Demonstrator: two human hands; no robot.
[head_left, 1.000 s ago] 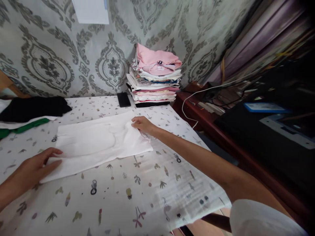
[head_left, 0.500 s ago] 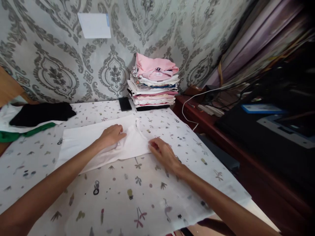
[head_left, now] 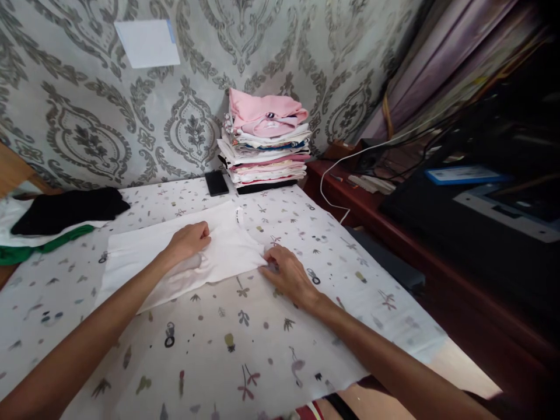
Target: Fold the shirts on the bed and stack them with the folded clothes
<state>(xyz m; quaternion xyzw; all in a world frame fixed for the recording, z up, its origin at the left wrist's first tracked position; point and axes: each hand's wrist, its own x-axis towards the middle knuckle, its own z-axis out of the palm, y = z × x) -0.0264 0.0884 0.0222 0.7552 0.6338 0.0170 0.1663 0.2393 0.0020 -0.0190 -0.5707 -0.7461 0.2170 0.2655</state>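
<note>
A white T-shirt lies folded into a long strip across the patterned sheet, with small dark print by its neckline. My left hand rests on the middle of it, fingers curled closed on the fabric, which bunches beneath the palm. At the strip's right end, my right hand pinches the edge of the cloth between thumb and fingers. Small creases run from that pinch toward the middle. The fingertips of the left hand are partly hidden.
A tall stack of folded clothes, pink on top, stands against the wall beside a black phone. Black, white and green clothes lie at the left. A dark red desk with cables borders the right side.
My right hand has pulled the T-shirt's right end straighter, and the fabric between the hands lies flatter. My left hand has shifted slightly left in view. The camera view has turned a little.
</note>
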